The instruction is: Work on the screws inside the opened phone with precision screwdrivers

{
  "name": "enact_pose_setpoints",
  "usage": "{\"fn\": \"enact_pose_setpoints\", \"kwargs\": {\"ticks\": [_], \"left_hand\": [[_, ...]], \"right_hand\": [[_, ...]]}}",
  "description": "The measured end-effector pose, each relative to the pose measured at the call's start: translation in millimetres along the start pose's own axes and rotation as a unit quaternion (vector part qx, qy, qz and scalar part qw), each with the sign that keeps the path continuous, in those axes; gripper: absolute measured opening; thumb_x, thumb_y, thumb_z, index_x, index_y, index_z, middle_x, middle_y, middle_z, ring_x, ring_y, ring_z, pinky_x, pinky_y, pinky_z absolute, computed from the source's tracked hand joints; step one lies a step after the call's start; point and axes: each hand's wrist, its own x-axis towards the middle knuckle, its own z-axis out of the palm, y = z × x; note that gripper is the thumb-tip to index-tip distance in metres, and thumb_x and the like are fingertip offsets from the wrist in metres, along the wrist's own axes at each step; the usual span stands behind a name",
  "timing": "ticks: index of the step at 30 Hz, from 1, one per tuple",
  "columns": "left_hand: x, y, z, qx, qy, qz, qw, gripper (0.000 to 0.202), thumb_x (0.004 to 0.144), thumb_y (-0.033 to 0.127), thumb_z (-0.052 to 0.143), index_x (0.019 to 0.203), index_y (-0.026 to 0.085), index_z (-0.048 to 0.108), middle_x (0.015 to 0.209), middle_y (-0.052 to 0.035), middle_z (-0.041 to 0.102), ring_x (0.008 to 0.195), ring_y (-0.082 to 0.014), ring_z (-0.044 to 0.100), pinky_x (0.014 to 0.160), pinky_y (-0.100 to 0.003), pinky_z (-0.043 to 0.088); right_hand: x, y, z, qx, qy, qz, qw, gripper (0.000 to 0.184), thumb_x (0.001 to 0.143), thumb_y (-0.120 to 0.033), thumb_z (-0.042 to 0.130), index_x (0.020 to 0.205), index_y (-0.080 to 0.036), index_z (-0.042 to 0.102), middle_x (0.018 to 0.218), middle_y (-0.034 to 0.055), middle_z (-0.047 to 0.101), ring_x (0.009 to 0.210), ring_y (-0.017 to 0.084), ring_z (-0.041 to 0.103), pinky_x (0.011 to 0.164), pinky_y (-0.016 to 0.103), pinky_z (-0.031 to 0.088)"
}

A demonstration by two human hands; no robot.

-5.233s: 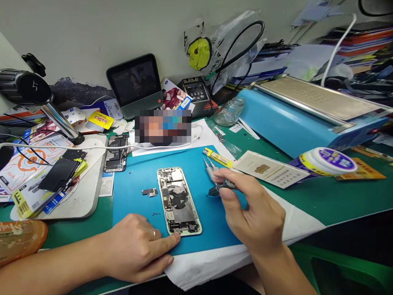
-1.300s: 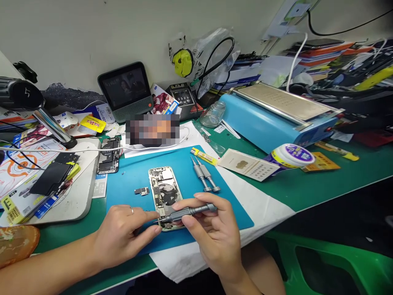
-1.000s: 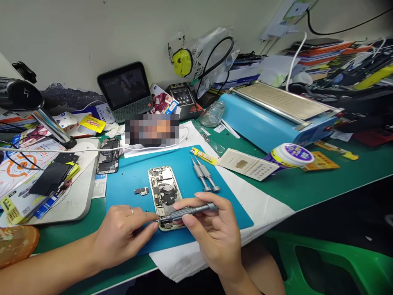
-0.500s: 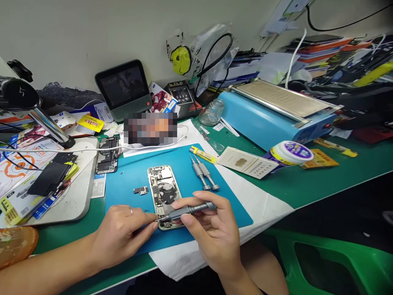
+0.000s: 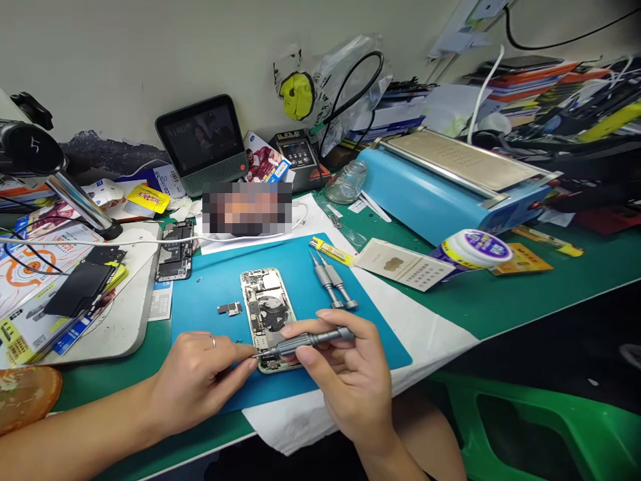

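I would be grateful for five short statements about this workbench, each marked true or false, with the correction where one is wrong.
1. The right hand holds a grey screwdriver. True.
2. The left hand is at the handle end of this screwdriver. False: it is at the thin tip.
3. The white-edged open phone lies on the blue mat. True.
4. Only one more tool of the same type lies near the yellow tube. False: two other screwdrivers lie there, side by side.
5. A ring is on a finger of the left hand. True.
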Motion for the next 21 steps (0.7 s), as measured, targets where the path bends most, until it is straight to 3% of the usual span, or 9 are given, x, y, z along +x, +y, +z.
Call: {"fn": "enact_pose_setpoints", "kwargs": {"ticks": [21], "left_hand": [[0.7,1.0,-0.9,0.001,-0.004,0.01,1.0,0.022,0.111,0.026,0.051,0.108,0.018,0.071,0.063,0.0045,0.063,0.049,-0.0102,0.054,0.051,-0.028,0.035]], "right_hand": [[-3.0,1.0,-1.5,-0.033,-0.017,-0.008,0.999,0.041,0.098,-0.017,0.068,0.132,-0.033,0.053,0.106,0.0005,0.08,0.092,0.014,0.077,0.078,0.026,0.067]]}}
